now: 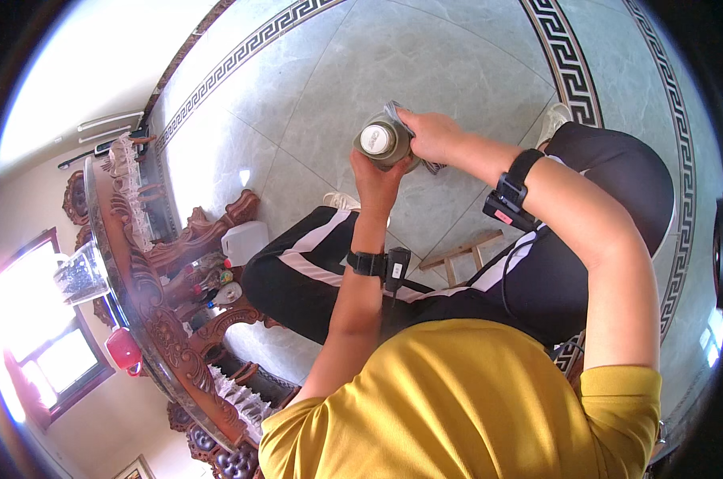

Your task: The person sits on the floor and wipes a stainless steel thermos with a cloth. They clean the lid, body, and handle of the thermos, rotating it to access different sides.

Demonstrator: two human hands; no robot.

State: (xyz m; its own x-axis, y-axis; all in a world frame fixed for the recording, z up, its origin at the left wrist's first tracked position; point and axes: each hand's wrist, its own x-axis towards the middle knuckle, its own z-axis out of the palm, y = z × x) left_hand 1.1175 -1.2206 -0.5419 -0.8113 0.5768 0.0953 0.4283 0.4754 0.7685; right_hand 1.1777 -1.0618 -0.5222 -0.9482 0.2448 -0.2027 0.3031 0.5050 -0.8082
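A greenish bottle (398,143) with a white round cap (377,139) is held out over the tiled floor, its cap towards me. My left hand (376,173) grips it from the near side, thumb and fingers around its body. On its right side, my right hand (430,133) presses a striped grey cloth (397,111) against the bottle. Part of the cloth also shows below the right hand. The bottle's lower part is hidden behind its shoulder and my hands.
At the left stands a carved wooden table (157,323) with a clear container (83,276) and a red cup (123,348) on top. A white plastic jug (246,242) and several bottles are beneath it. A small wooden frame (463,257) lies between my legs.
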